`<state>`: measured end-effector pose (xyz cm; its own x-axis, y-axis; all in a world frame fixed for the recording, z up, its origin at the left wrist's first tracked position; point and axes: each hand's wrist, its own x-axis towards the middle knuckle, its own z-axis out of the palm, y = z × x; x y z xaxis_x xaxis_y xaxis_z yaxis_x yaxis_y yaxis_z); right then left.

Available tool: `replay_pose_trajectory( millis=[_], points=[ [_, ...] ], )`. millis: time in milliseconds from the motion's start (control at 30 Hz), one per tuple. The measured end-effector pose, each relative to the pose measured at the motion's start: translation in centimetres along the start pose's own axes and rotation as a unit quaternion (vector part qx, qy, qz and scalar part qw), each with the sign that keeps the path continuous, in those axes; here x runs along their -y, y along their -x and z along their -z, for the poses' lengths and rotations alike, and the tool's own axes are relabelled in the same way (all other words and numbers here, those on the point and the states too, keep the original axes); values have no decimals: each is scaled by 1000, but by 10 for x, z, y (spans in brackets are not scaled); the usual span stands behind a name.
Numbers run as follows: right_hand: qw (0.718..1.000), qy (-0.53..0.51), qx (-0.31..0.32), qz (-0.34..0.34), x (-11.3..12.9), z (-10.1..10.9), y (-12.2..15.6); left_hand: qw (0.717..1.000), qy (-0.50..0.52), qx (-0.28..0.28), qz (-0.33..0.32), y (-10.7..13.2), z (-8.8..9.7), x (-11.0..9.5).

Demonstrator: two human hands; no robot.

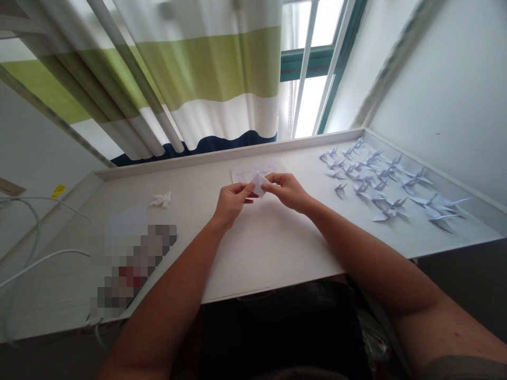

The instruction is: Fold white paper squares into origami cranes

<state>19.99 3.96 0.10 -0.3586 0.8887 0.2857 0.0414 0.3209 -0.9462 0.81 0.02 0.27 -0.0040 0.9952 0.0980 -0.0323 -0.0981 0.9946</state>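
Both of my hands meet over the middle of a white desk (277, 248) and pinch a small folded piece of white paper (260, 184) between them. My left hand (233, 199) grips its left side with thumb and fingertips. My right hand (288, 190) holds its right side, fingers curled. A printed sheet of paper (249, 171) lies flat on the desk just behind my hands. Several finished pale blue-white paper cranes (380, 179) stand in rows on the desk's right part.
A crumpled white scrap (161, 199) lies to the left. A blurred-out object (132, 264) and white cables (35, 258) occupy the desk's left end. A striped curtain (190, 79) and window (312, 68) rise behind the raised back rim; a wall (447, 89) bounds the right.
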Motion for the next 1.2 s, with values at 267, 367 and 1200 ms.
replay_pose_trajectory(
  millis=[267, 367, 1200],
  points=[
    [997, -67, 0, -44, -5, 3, -2, 999, -8, 29, 32, 0, 3, 0],
    [997, -67, -17, -19, -4, 1, -3, 999, -16, 26, 21, 0, 3, -1],
    [999, -19, -24, 36, -7, -5, 0, 997, 13, -49, -65, -1, 0, -3]
  ],
)
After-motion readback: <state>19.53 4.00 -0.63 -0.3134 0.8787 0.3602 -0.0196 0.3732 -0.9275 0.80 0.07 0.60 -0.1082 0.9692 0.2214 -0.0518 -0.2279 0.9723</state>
